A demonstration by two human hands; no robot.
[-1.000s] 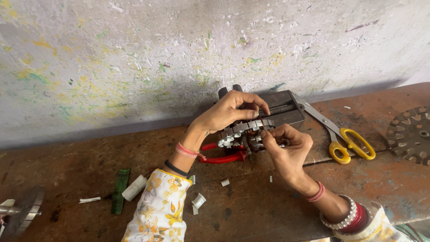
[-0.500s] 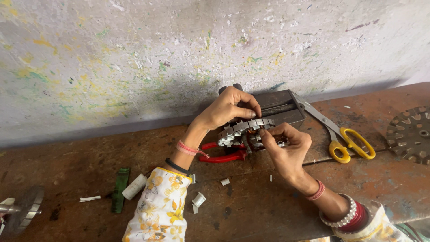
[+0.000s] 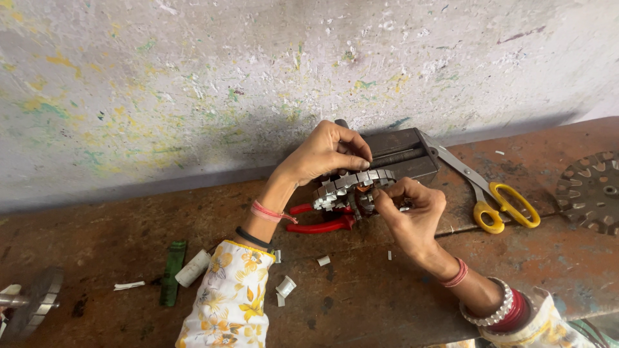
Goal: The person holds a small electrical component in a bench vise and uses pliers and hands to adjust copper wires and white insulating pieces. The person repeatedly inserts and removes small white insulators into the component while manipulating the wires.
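Where the two hands meet, a toothed metal ring (image 3: 351, 183) sits just in front of a dark steel vise (image 3: 400, 151), near the back edge of the table (image 3: 361, 303) and close under the wall (image 3: 193, 84). Its slots are square-cut and grey, with a dull shine. The left hand (image 3: 322, 154) comes over the top, its grip pinched together on the ring's upper rim. The right hand (image 3: 412, 212) rises from below, fingertips (image 3: 380, 196) closed on a small part at the ring's lower side; what that part is cannot be told. Red-handled pliers (image 3: 319, 222) lie flat just under the ring, touching the table. Scissors (image 3: 496, 200) with yellow handles lie to the right of the vise, blades pointing toward it. Farther right, a round slotted disc (image 3: 590, 190) rests near the table's end. Left of the sleeve, well apart, lie a green strip (image 3: 173, 270) and a white tube (image 3: 193, 267), with paper scraps (image 3: 284, 287) nearer. The table's rusty brown surface is rough and stained; the wall is pale, flecked with paint.
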